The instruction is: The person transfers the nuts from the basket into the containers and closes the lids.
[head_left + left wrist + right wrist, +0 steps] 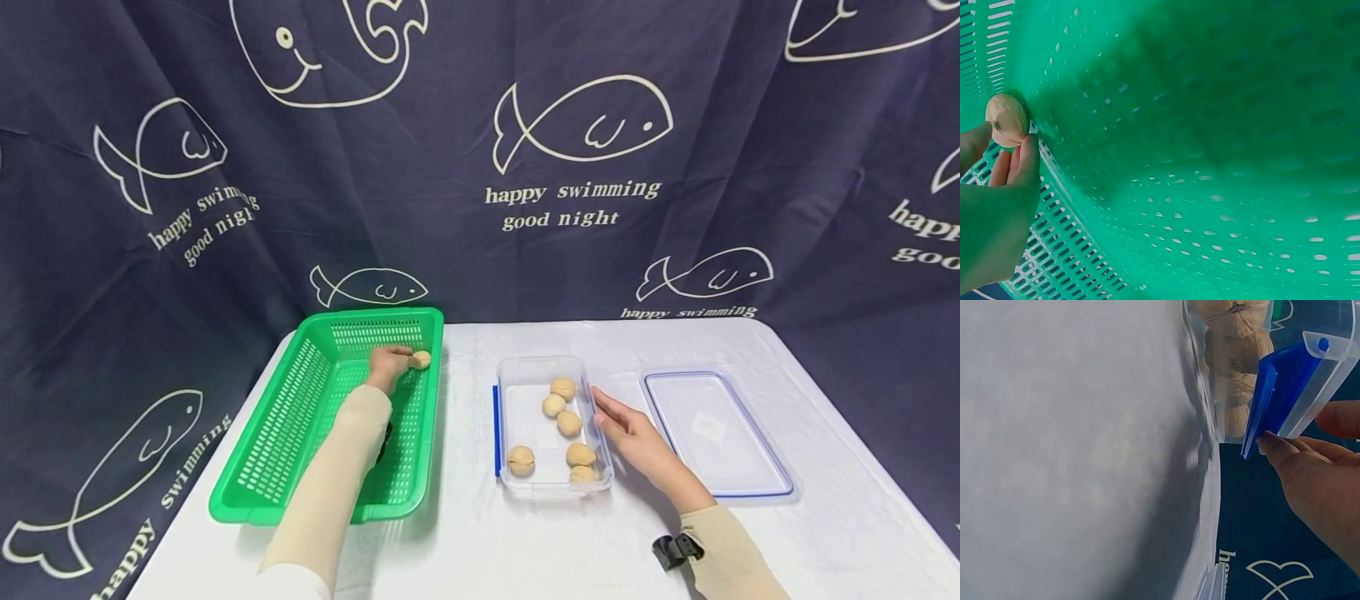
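In the green basket, my left hand pinches a walnut between thumb and fingertips, beside the basket's right wall near the far corner. Several walnuts lie in a clear plastic box to the right. My right hand rests against the box's right side with fingers extended. In the right wrist view its fingertips touch the lower edge of a blue locking flap hanging from that side, and the thumb lies near the rim.
A clear lid with a blue seal lies on the white table right of the box. Another blue flap hangs on the box's left side. Behind the table hangs a dark blue curtain with fish drawings.
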### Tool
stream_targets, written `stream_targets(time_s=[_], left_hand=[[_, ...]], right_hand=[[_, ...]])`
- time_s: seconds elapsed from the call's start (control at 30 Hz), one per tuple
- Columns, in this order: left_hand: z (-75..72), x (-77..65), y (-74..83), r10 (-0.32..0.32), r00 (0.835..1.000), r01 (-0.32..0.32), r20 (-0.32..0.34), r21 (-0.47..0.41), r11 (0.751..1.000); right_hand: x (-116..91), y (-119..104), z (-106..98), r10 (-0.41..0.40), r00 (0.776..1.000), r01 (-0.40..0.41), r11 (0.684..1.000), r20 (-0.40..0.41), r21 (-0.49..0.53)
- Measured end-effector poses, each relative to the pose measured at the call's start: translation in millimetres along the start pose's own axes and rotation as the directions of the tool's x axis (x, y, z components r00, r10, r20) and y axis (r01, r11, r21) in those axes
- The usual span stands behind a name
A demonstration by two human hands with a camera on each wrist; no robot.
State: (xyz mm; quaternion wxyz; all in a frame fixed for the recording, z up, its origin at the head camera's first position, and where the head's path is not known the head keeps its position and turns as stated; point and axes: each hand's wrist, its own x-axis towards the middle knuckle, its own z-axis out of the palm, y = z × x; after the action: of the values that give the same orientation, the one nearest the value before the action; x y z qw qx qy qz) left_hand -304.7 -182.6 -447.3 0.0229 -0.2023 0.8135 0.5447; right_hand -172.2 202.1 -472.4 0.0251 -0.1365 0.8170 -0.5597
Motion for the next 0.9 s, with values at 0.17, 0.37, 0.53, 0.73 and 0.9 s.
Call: stream_targets(time_s=[0.17, 0.37, 0.53, 0.73, 0.9], left_hand=[[2.5, -0.1, -2.2, 0.022, 1.0, -0.022, 0.007, 0.014, 1.0], [4.4, 0.6, -4.8, 0.042, 0.999, -0.042, 0.011, 0.024, 0.999], [3.5, 0.7, -4.1, 0.043, 0.999, -0.043, 0.008, 0.046, 0.998], [0.8, 0.8, -4.2, 0.027, 1.0, -0.029, 0.013, 0.105, 0.994], [2.2, -2.4, -4.3, 0.09, 0.996, -0.092, 0.02, 0.16, 0.983]], right_hand=[[0.0, 0.4, -0.2, 0.003, 1.0, -0.003, 1.0, 0.0, 0.001], [-0.2, 0.3, -0.4, -0.002, 1.0, 0.002, 1.0, -0.003, 0.0], [-0.3, 0.3, -0.7, -0.005, 1.0, 0.005, 1.0, -0.004, 0.0], [-0.6, 0.0, -0.6, -0.001, 1.0, 0.001, 1.0, 0.0, 0.019], [-0.9, 0.1, -0.3, -0.003, 1.0, 0.003, 1.0, 0.001, 0.025]])
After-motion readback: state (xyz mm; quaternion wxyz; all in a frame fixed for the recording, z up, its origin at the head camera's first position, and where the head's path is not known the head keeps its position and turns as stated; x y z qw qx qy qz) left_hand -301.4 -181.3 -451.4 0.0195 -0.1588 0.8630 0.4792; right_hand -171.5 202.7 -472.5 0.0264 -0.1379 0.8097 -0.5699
